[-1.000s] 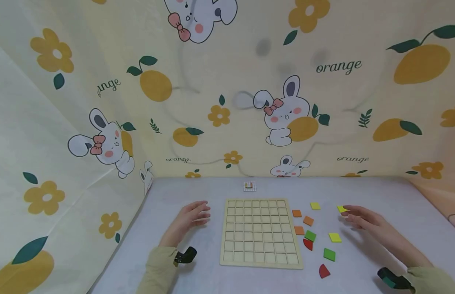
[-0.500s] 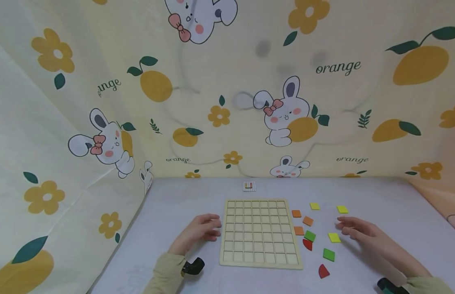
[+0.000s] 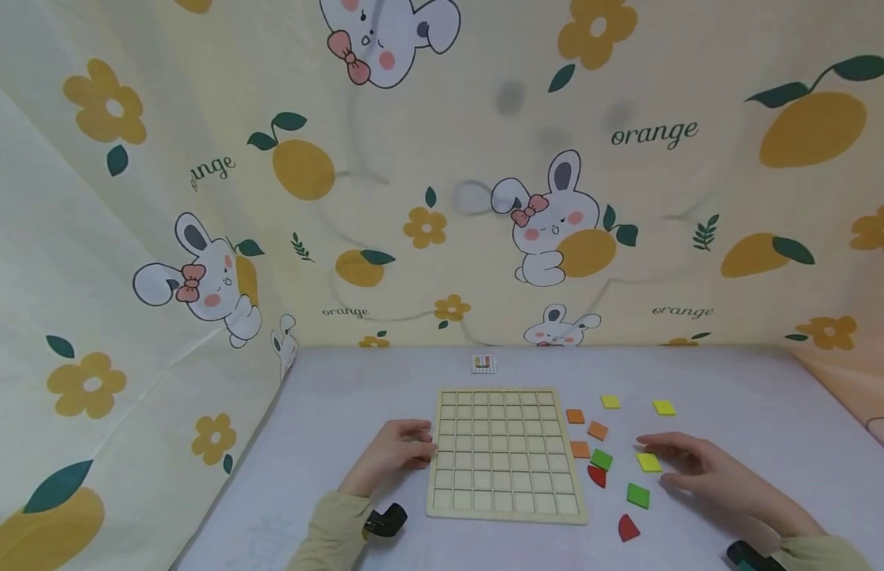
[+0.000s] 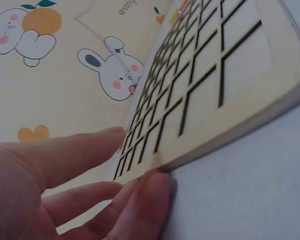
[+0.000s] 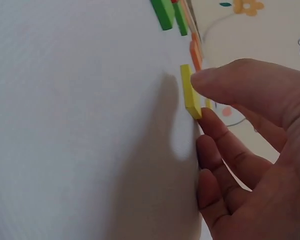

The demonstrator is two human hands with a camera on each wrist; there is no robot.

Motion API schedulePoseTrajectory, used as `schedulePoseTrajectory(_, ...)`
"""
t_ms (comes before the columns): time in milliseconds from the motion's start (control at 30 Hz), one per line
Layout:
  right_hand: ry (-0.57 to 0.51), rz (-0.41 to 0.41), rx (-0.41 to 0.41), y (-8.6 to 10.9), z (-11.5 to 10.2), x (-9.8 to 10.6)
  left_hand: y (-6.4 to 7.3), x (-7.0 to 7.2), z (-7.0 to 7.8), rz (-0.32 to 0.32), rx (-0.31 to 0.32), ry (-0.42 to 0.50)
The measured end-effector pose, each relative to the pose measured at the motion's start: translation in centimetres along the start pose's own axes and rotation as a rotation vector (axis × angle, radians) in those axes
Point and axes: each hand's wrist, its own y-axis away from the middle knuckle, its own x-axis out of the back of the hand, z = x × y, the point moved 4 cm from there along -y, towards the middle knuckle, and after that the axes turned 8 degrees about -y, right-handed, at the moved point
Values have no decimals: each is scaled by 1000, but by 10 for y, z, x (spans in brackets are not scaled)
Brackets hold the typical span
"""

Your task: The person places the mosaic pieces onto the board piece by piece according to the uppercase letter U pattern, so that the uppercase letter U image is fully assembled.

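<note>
My left hand rests at the left edge of a wooden grid board. In the left wrist view its fingertips touch the board's rim. Over on the right, my right hand reaches around a yellow square tile, thumb and fingers apart. The right wrist view has this tile on the table, with the thumb overlapping its side and a fingertip near its lower end. The other fingers are loosely bent and hold nothing.
Between board and right hand lie orange squares, green squares and red quarter-circles. Two more yellow squares lie farther back. A small patterned card sits behind the board. Printed cloth hangs behind the table.
My left hand has moved right to the board's left edge. The right hand has come from the back yellow tile nearer to the front yellow one. The tiles lie where they were.
</note>
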Motion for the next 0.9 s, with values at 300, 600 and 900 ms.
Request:
schedulePoseTrajectory(300,47,13,27,-3,-3,-4,-8,-5,-1,45,-14,-83)
schedulePoseTrajectory(600,108,12,37,-6,-2,-3,-11,-5,-3,75,-44,-124)
schedulePoseTrajectory(900,126,-11,-4,-11,-8,2,-12,-6,-6,77,-44,-132)
